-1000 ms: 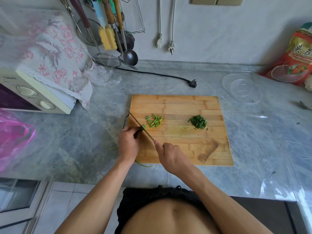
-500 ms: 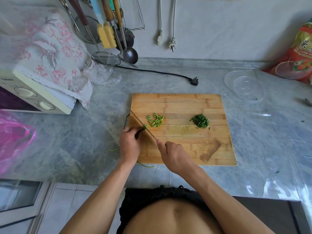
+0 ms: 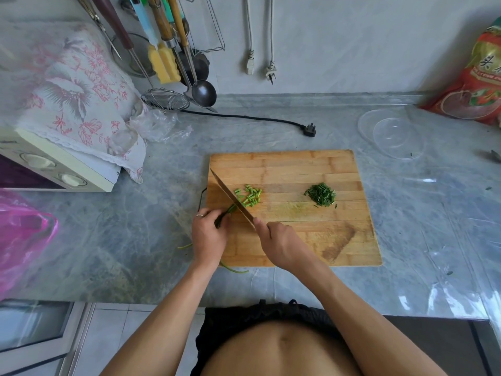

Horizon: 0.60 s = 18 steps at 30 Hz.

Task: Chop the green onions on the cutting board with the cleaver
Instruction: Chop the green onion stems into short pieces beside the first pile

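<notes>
Grey marbled bench (image 3: 113,240) carries all items; the wooden cutting board (image 3: 311,169) lies flat under both hands. Microwave (image 3: 54,169) with floral cloth (image 3: 76,85) stands far left of the left grip; a pink bag (image 3: 21,234) lies nearer the body on that side. Red food bag (image 3: 477,85) leans far right and beyond the right grip; clear plastic bowl (image 3: 390,134) sits before it, contents not discernible. Right hand (image 3: 282,245) grip closed round the cleaver (image 3: 230,198) handle; blade runs diagonally away and leftward, edge down on the board. Left hand (image 3: 207,234) grip pinches the green onions (image 3: 225,213) bundle just left of the blade; stalk ends trail off the near board edge. Cut pieces (image 3: 249,198) lie just right of the blade; a finely chopped pile (image 3: 321,195) lies further right.
</notes>
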Available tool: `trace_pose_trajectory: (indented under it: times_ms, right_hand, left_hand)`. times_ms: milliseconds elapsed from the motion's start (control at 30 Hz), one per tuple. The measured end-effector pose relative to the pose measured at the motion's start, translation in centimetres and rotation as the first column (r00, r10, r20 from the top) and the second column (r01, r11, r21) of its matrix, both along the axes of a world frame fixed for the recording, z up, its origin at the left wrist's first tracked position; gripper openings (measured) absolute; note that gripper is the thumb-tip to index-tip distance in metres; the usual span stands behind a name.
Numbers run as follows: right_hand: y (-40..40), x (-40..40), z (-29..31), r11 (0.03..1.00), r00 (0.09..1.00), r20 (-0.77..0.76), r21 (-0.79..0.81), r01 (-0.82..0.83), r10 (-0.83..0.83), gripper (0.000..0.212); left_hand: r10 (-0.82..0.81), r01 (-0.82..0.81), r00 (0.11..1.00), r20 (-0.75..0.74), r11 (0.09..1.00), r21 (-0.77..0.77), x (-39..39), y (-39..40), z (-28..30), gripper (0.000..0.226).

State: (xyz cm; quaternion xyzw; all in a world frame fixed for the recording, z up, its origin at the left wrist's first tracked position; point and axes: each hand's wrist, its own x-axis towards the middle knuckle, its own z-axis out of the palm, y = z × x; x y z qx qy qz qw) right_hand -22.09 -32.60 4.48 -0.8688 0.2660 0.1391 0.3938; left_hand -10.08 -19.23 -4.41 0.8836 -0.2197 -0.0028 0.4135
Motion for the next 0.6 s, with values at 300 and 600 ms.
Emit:
trace_pose_trajectory:
  times_ms: [300, 600]
  right_hand:
    - [-0.4, -0.3, 0.4, 0.999, 0.999, -0.002, -0.006, -0.039, 0.039, 0.058]
    - [0.2, -1.1, 0.7, 0.996, 0.997, 0.019, -0.048, -0.071, 0.072, 0.061]
  left_hand:
    - [0.025, -0.024, 1.000, 0.006, 0.999, -0.023, 0.0, -0.2, 0.1, 0.010]
    - [0.026, -0.024, 0.999, 0.024, 0.998, -0.055, -0.3, -0.2, 0.1, 0.011]
